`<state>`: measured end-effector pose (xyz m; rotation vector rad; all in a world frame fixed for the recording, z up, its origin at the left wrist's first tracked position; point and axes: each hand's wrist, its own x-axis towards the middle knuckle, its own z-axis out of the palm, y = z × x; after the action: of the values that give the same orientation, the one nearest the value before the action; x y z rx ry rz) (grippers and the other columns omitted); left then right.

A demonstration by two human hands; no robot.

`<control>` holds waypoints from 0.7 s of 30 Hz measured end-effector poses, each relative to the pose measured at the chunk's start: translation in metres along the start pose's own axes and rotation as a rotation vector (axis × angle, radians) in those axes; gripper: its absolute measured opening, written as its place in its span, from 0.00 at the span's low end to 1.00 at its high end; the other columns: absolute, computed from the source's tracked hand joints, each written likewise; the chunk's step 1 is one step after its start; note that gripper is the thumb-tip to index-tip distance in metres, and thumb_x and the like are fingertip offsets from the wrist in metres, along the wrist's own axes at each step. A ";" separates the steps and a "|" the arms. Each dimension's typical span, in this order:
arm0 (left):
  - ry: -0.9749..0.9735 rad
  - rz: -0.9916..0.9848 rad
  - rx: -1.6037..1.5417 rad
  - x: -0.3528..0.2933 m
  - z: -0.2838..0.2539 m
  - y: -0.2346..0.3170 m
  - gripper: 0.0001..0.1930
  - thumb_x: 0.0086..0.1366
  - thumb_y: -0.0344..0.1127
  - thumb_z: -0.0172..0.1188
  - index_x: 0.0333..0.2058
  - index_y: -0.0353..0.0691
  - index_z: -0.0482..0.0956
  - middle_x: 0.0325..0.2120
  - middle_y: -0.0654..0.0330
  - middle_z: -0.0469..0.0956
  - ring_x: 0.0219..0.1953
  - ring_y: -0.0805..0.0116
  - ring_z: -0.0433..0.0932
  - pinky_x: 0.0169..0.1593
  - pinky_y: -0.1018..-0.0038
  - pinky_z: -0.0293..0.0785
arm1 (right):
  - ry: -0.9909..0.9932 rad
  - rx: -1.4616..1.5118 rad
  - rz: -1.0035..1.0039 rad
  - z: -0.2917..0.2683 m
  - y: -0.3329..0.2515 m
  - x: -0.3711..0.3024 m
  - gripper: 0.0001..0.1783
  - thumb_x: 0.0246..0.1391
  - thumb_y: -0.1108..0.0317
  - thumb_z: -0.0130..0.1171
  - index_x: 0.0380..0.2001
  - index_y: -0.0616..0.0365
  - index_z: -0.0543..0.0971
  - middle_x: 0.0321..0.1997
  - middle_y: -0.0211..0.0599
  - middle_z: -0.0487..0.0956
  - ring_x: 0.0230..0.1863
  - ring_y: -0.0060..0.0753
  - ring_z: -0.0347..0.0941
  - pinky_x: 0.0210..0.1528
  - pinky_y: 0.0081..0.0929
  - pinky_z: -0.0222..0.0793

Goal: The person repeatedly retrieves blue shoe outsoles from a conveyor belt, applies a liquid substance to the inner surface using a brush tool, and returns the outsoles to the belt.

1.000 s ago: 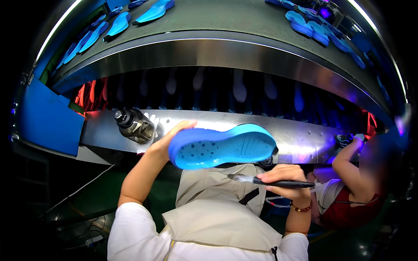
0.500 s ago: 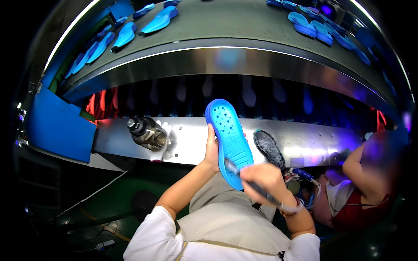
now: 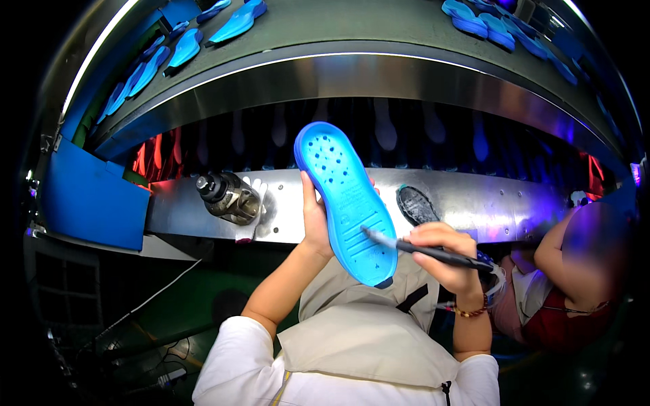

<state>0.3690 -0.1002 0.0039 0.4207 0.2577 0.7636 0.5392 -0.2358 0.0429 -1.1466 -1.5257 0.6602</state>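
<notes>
In front of me my left hand [image 3: 317,220] grips a bright blue shoe sole [image 3: 345,203] by its sides, thumb along the left edge and fingertips showing at the right. The sole is tilted, its round-holed end up and away from me, its ridged end near my lap. A dark-handled brush [image 3: 440,254] is held in my right hand [image 3: 447,254], and its pale bristle tip meets or hovers just over the ridged part of the sole. On the metal ledge to the right lies a dark, sole-shaped tray or piece [image 3: 416,205] with a wet-looking inside.
A dark bottle [image 3: 230,197] and a white glove [image 3: 257,203] rest on the metal ledge [image 3: 183,206]. Beyond it, a conveyor belt [image 3: 338,27] carries several blue soles [image 3: 237,20]. Another person's arm [image 3: 558,257] is at the right, close to the ledge.
The sole has shifted up and slightly left, toward the belt. My right hand has moved up and right, with the brush now lying flatter and its tip higher on the sole.
</notes>
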 end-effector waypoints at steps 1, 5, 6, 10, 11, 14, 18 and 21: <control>-0.008 -0.029 -0.004 0.002 0.001 0.003 0.45 0.55 0.75 0.29 0.51 0.37 0.64 0.42 0.50 0.71 0.44 0.52 0.72 0.50 0.52 0.68 | -0.025 0.030 0.022 0.006 0.004 0.000 0.12 0.38 0.79 0.62 0.32 0.63 0.79 0.36 0.40 0.79 0.40 0.38 0.76 0.43 0.28 0.70; -0.144 -0.046 -0.038 0.005 0.009 0.015 0.47 0.54 0.75 0.30 0.52 0.33 0.64 0.44 0.48 0.71 0.45 0.58 0.73 0.49 0.61 0.71 | -0.320 0.185 -0.057 0.002 -0.003 -0.008 0.13 0.38 0.79 0.63 0.32 0.62 0.79 0.36 0.39 0.80 0.46 0.38 0.72 0.51 0.32 0.66; -0.141 -0.047 -0.037 0.005 0.015 0.019 0.47 0.54 0.75 0.30 0.52 0.33 0.64 0.44 0.48 0.71 0.45 0.58 0.73 0.49 0.61 0.71 | -0.256 0.447 0.021 0.003 0.009 -0.011 0.12 0.39 0.80 0.61 0.32 0.65 0.79 0.37 0.43 0.79 0.48 0.38 0.71 0.53 0.33 0.64; -0.068 -0.020 0.014 0.007 0.037 0.021 0.43 0.58 0.70 0.30 0.53 0.33 0.62 0.48 0.47 0.69 0.49 0.56 0.71 0.51 0.60 0.69 | 0.044 0.640 0.248 0.013 0.015 -0.011 0.09 0.43 0.78 0.57 0.32 0.68 0.75 0.40 0.54 0.76 0.44 0.44 0.73 0.51 0.38 0.66; -0.057 0.015 0.008 -0.003 0.042 0.011 0.41 0.60 0.67 0.31 0.54 0.33 0.61 0.48 0.47 0.69 0.49 0.56 0.71 0.52 0.61 0.69 | 0.158 0.789 0.311 0.020 0.010 -0.008 0.09 0.44 0.78 0.57 0.32 0.68 0.75 0.40 0.54 0.76 0.44 0.44 0.73 0.51 0.38 0.67; -0.101 0.044 -0.024 -0.021 0.037 -0.015 0.38 0.62 0.63 0.31 0.56 0.33 0.58 0.50 0.46 0.67 0.51 0.53 0.69 0.54 0.57 0.66 | 0.300 0.994 0.367 0.029 0.001 -0.006 0.09 0.45 0.78 0.56 0.33 0.68 0.74 0.40 0.54 0.76 0.43 0.42 0.74 0.50 0.35 0.68; -0.118 0.008 0.057 -0.014 0.008 -0.015 0.34 0.63 0.57 0.34 0.58 0.34 0.55 0.52 0.45 0.65 0.52 0.49 0.68 0.55 0.53 0.65 | -0.024 0.449 0.124 0.023 -0.001 -0.013 0.10 0.45 0.83 0.56 0.35 0.69 0.76 0.41 0.51 0.77 0.44 0.34 0.74 0.50 0.28 0.68; -0.077 0.023 0.019 -0.011 0.019 -0.015 0.34 0.62 0.56 0.36 0.58 0.33 0.56 0.50 0.44 0.66 0.49 0.48 0.70 0.53 0.53 0.67 | 0.227 0.550 0.274 0.018 -0.001 -0.001 0.11 0.42 0.83 0.59 0.34 0.69 0.76 0.40 0.52 0.77 0.44 0.38 0.75 0.49 0.29 0.68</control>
<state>0.3778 -0.1228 0.0151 0.4707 0.1888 0.7660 0.5222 -0.2345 0.0380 -0.9666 -0.9184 1.0217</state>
